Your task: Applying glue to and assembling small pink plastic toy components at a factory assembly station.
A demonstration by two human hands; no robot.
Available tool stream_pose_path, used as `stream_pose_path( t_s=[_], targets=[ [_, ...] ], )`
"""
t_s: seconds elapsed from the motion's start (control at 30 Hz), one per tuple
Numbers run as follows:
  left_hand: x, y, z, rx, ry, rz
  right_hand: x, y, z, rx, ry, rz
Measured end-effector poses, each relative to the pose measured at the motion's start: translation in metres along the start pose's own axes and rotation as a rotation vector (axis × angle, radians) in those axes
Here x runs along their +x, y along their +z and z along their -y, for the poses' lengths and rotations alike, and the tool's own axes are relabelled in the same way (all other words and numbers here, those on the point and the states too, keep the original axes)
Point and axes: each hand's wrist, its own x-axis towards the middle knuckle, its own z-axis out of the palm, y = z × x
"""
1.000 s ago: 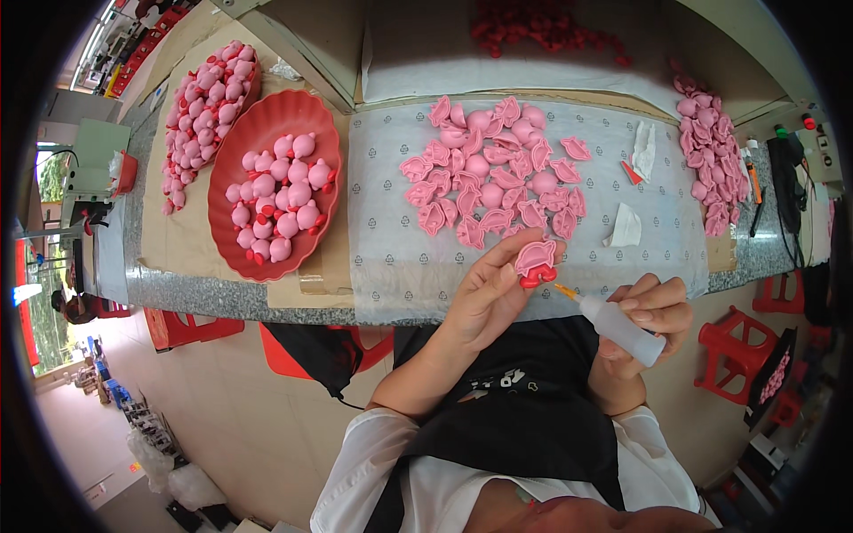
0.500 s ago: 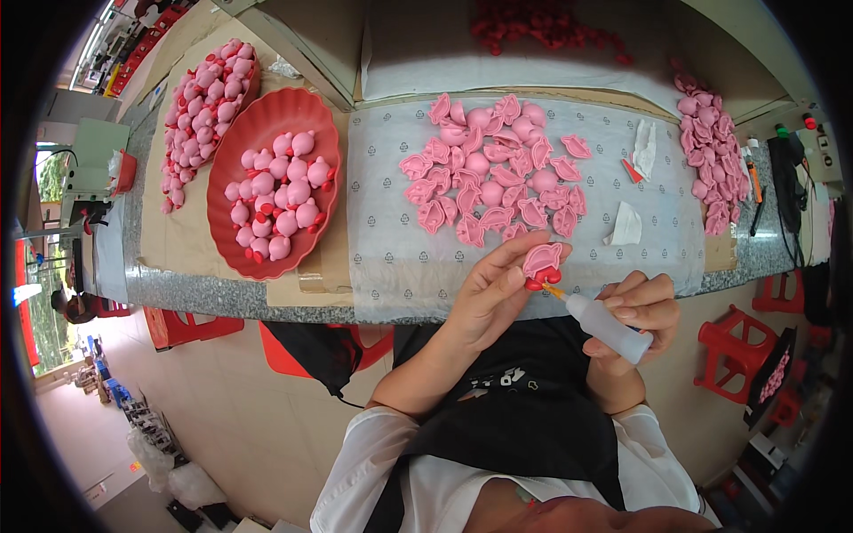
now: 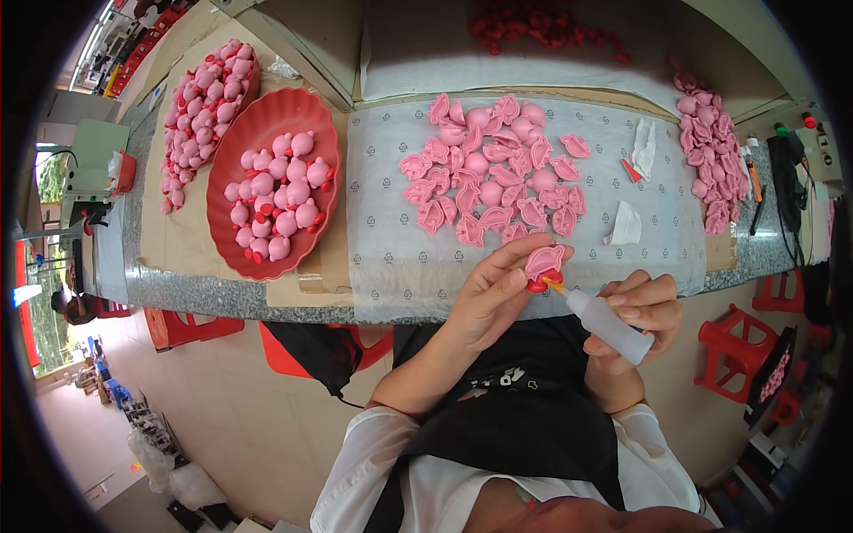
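Between the thumb and fingers of my left hand (image 3: 498, 289) is a small pink plastic figure part (image 3: 544, 259), hollow side showing, with a red piece (image 3: 538, 283) at its lower end. My right hand (image 3: 644, 313) is closed around a translucent white squeeze bottle (image 3: 611, 327). The bottle tilts up and left, and its thin yellowish tip (image 3: 555, 286) meets the red piece or lies just in front of it; I cannot tell which. Beyond my hands, many loose pink shell halves (image 3: 493, 169) lie spread on a printed white sheet (image 3: 382, 258).
Left of the sheet stands a red scalloped bowl (image 3: 233, 222) of pink figures with red feet; another heap of figures (image 3: 209, 107) lies behind it. More pink parts (image 3: 711, 160) are piled at right. Torn white paper (image 3: 625, 224) lies on the sheet. Red stools (image 3: 737, 351) stand below the table.
The pink part in my left hand has turned slightly and its red piece sits a little lower. The bottle's tip has shifted slightly against the red piece. Both hands keep their grip.
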Motion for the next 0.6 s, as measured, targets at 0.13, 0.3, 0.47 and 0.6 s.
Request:
stream_pose_path(
  t_s=[0.13,0.3,0.47,0.6],
  targets=[
    [0.000,0.000,0.000,0.012,-0.003,0.004,-0.001,0.000,-0.001,0.000,0.003,0.009],
    [0.001,-0.001,-0.001,0.024,0.003,0.007,-0.001,0.000,-0.003,0.009,0.017,0.022],
    [0.004,0.000,0.002,0.021,0.001,0.019,0.000,-0.003,0.000,-0.003,0.020,-0.003],
    [0.002,-0.005,0.002,0.016,-0.003,0.009,0.006,-0.015,-0.001,0.091,0.022,-0.167]
  ],
)
